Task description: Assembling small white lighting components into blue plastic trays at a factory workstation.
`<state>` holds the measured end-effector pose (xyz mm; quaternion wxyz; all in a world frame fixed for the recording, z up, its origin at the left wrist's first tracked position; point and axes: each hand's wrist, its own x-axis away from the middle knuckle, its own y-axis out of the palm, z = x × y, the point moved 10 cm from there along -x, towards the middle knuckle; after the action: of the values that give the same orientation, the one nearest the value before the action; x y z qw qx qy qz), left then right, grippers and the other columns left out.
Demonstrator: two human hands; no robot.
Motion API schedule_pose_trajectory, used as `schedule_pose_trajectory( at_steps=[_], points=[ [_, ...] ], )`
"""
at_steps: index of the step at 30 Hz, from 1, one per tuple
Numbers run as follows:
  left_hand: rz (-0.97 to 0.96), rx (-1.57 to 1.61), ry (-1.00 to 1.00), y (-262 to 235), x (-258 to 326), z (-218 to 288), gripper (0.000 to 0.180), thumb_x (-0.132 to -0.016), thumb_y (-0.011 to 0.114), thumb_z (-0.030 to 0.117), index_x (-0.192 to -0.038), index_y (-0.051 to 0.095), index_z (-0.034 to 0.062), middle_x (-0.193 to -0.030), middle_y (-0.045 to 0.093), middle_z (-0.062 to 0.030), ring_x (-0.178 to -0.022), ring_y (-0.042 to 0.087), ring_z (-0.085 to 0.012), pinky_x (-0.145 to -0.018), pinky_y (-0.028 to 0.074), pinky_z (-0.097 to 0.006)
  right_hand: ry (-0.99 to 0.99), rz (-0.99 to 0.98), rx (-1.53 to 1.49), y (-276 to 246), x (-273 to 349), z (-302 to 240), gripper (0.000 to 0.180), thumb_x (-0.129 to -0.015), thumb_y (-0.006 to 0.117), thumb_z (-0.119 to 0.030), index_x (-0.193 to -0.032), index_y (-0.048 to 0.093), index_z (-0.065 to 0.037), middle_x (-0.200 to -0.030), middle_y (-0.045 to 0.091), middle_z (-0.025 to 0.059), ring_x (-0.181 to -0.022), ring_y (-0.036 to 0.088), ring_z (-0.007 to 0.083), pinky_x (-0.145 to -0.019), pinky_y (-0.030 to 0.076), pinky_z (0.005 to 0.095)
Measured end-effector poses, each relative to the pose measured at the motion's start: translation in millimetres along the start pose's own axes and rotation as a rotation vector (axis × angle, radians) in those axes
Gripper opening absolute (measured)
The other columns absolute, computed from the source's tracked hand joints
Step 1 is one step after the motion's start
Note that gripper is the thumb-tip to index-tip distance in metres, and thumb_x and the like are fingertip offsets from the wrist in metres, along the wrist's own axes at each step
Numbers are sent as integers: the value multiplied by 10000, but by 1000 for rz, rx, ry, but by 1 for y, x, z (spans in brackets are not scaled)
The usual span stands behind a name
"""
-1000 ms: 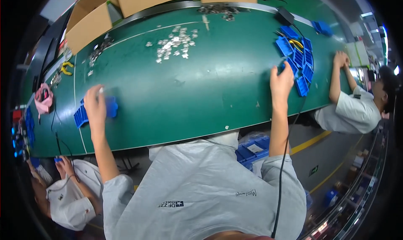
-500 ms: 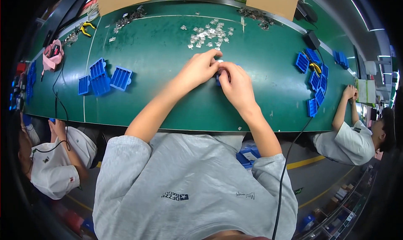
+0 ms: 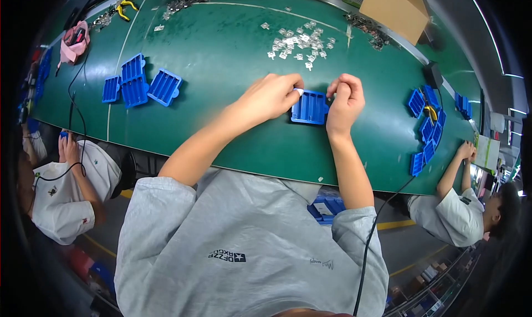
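Observation:
A blue battery holder with several long slots lies on the green bench in front of me. My left hand is closed at its upper left corner, thumb and fingers pinched there. A small white patch shows at those fingertips; whether it is a finger cover or a part, I cannot tell. Beside the holder's right edge, my right hand is raised with its fingers curled in toward the thumb. Whatever it may hold is hidden. Beyond both hands lies a scatter of small silvery metal contact plates.
More blue holders sit on the left and others on the right, beside a black cable. Yellow-handled pliers, dark metal pieces and a cardboard box line the far side. People sit working at both ends.
My hands have moved apart, uncovering the blue battery holder between them. The right hand has shifted right, off the holder. The whole view has tilted and shifted slightly.

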<state>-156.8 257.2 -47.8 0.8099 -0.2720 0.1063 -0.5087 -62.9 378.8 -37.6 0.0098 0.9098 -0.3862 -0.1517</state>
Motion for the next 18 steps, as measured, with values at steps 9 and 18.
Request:
schedule_pose_trajectory(
  at_steps=[9,18],
  points=[
    [197,358,62,-23,-13,-11,181,-965,559,141,-1073,590,-1,-873,607,-19,-786,544,-90,-701,467,-247,467,-132,-242,27,9,31,507,-938,606,-164,-1337,349,15,-1149,562,135,-1006,588,197,-849,501,312],
    [550,-66,158,-82,-57,-23,204,-860,621,148,-1032,680,55,-948,629,-110,-870,602,-266,-807,490,-360,662,-191,-593,33,5,27,390,-1004,454,-307,-1204,421,27,-1130,586,208,-994,651,344,-767,606,451]
  ],
)
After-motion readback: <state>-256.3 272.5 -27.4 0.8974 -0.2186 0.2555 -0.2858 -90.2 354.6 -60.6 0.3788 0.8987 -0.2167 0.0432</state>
